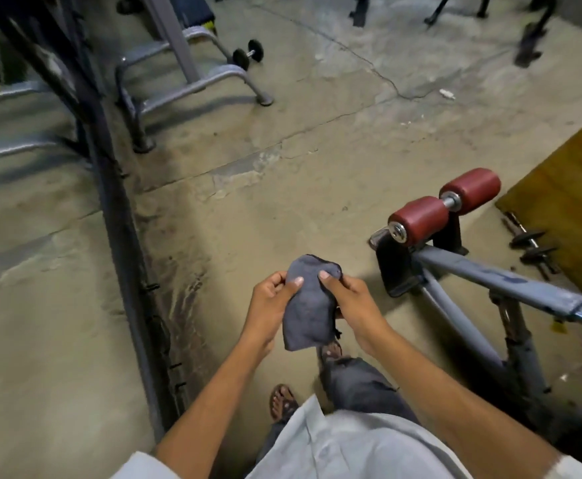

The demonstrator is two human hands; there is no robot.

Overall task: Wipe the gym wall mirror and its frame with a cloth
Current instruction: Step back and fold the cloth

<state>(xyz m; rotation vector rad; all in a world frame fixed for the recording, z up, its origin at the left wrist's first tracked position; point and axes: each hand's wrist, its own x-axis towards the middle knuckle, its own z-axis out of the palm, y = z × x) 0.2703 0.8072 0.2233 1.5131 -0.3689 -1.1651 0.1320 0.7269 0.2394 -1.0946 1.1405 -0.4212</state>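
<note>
Both hands hold the cloth [308, 305] up in front of me, low in the view at about 6 o'clock. The left hand [269, 305] pinches its left edge and the right hand [355, 304] pinches its right edge. The fingers [295, 282] are not spread. Each thumb presses on the front of the cloth and the other fingers curl in behind it. The cloth is grey and soft, and it hangs down in a bunchy lump between the hands.

I think the step now is getting the cloth ready, so no wiping has been done yet. The mirror [33, 271] is at 9 o'clock. I can tell because it shows the floor [282, 188] and gym legs a second time. Its dark frame [123, 243] runs from 11 o'clock down to 7 o'clock, right where the mirror meets the floor.

To do this well, I would fold the cloth into a flat pad, not a ball. A flat pad touches more glass and leaves fewer streaks. Then I would keep it in one hand, turn toward 9 o'clock, and press it flat on the glass.

I would wipe the glass first, in long rows. The frame looks dusty and sits low by the floor, so I would do it last. That way the dirt does not go back on the glass.

The bench [445, 209] with red rollers is close by at 3 o'clock. I would step with care so a foot does not bump it.
</note>
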